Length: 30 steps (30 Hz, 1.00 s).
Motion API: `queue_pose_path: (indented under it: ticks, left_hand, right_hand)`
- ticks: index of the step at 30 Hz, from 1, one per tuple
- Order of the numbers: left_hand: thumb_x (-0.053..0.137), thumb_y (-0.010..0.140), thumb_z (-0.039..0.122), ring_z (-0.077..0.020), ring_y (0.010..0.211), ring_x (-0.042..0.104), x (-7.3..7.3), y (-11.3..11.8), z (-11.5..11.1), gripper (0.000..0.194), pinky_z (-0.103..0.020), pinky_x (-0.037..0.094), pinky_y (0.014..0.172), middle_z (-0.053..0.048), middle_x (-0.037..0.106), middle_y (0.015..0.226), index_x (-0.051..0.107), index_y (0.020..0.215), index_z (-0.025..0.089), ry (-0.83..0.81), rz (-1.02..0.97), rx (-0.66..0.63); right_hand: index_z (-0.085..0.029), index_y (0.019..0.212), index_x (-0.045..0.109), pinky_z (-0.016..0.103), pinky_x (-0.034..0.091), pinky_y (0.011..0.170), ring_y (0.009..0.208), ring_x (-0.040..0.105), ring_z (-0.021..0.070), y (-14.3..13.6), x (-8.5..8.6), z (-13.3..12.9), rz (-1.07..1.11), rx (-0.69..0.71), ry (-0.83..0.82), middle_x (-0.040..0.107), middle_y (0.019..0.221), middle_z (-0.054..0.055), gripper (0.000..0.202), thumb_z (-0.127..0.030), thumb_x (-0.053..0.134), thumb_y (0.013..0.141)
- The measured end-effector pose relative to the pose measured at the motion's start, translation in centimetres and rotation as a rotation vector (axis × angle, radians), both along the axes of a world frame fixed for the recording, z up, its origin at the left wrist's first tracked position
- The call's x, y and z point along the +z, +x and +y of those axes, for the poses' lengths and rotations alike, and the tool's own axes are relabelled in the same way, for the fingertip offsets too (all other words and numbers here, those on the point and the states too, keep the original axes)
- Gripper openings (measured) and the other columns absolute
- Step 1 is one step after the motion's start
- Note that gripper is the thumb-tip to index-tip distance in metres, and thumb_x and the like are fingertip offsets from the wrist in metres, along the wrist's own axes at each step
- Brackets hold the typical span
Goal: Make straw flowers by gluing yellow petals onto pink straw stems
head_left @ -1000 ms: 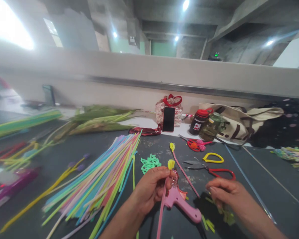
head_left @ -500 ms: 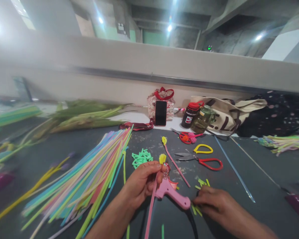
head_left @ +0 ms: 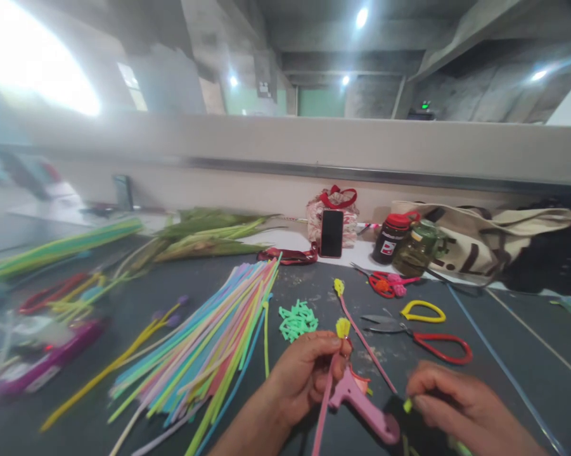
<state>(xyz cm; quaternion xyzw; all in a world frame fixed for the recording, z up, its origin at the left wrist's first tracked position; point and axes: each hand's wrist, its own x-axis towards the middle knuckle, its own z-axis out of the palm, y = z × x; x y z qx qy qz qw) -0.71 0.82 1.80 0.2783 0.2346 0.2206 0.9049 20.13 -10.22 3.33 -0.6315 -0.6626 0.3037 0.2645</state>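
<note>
My left hand (head_left: 308, 370) is closed around a pink pipe cleaner (head_left: 324, 405) whose top end carries a tuft of short yellow pieces (head_left: 343, 327). Just behind it lies a pink glue gun (head_left: 364, 405), its nozzle end hidden by my fingers. To the right, my right hand (head_left: 449, 399), slightly blurred, pinches a short yellow-green pipe cleaner piece (head_left: 407, 405). Between the hands and the scissors, a second pink stem (head_left: 367, 339) with a yellow tip rests on the dark table. A heap of short green pieces (head_left: 298, 321) sits beyond my left hand.
Long pastel pipe cleaners (head_left: 204, 342) fan out on the left. Large scissors (head_left: 416, 329) with yellow and red handles lie at right, near smaller red scissors (head_left: 383, 283). Along the back stand a phone (head_left: 331, 233), a dark bottle (head_left: 390, 239) and a canvas bag (head_left: 485, 240).
My right hand has risen from the small yellow-green pieces with one between its fingertips. The left hand still grips the pink stem. The whole view has shifted leftward and up.
</note>
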Motion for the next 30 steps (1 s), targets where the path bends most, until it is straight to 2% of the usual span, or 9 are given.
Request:
queue_pose_path:
  ticks: [5, 10, 17, 24, 30]
  left_hand:
    - [0.058, 0.067, 0.021, -0.0005, 0.023, 0.026, -0.2, 0.0, 0.0, 0.013, -0.016, 0.008, 0.027, 0.002, 0.053, 0.042, 0.061, 0.069, 0.008, 0.011, -0.004, 0.045]
    - [0.058, 0.067, 0.021, 0.0000, 0.023, 0.025, 0.3, -0.3, 0.1, 0.012, -0.016, 0.007, 0.026, 0.003, 0.054, 0.042, 0.061, 0.066, 0.009, 0.014, -0.011, 0.043]
    - [0.058, 0.066, 0.026, -0.0020, 0.020, 0.028, -0.5, 0.0, 0.3, 0.018, -0.015, 0.013, 0.024, 0.002, 0.051, 0.037, 0.057, 0.056, 0.011, 0.018, 0.014, 0.042]
    - [0.058, 0.064, 0.033, -0.0037, 0.020, 0.032, -1.0, 0.0, 0.5, 0.027, -0.015, 0.017, 0.022, 0.002, 0.046, 0.031, 0.055, 0.048, 0.012, 0.048, 0.046, 0.009]
    - [0.061, 0.063, 0.039, -0.0028, 0.019, 0.029, -1.2, 0.2, 0.5, 0.033, -0.016, 0.014, 0.022, 0.004, 0.042, 0.028, 0.055, 0.047, 0.011, 0.081, 0.027, 0.018]
  right_hand:
    - [-0.021, 0.069, 0.057, 0.022, 0.041, 0.057, 0.062, 0.054, 0.0149, -3.7, 2.7, 3.4, 0.030, 0.037, 0.099, 0.057, 0.066, -0.001, 0.017, -0.025, 0.048, 0.082]
    - [-0.021, 0.071, 0.058, 0.023, 0.040, 0.059, 0.064, 0.056, 0.0147, -5.1, 3.6, 5.9, -0.083, 0.079, 0.195, 0.060, 0.068, -0.001, 0.013, -0.022, 0.050, 0.082]
    - [-0.021, 0.072, 0.056, 0.022, 0.041, 0.057, 0.063, 0.056, 0.0137, -5.0, 3.4, 6.8, -0.118, 0.141, 0.226, 0.058, 0.068, -0.001, 0.015, -0.021, 0.048, 0.084]
    - [-0.022, 0.076, 0.056, 0.022, 0.041, 0.057, 0.063, 0.058, 0.0140, -4.9, 2.6, 6.9, -0.248, 0.164, 0.264, 0.059, 0.070, 0.000, 0.015, -0.020, 0.045, 0.086]
    - [-0.022, 0.078, 0.055, 0.023, 0.041, 0.055, 0.060, 0.058, 0.0133, -4.5, 1.6, 7.1, -0.272, 0.200, 0.355, 0.059, 0.070, -0.001, 0.016, -0.021, 0.043, 0.088]
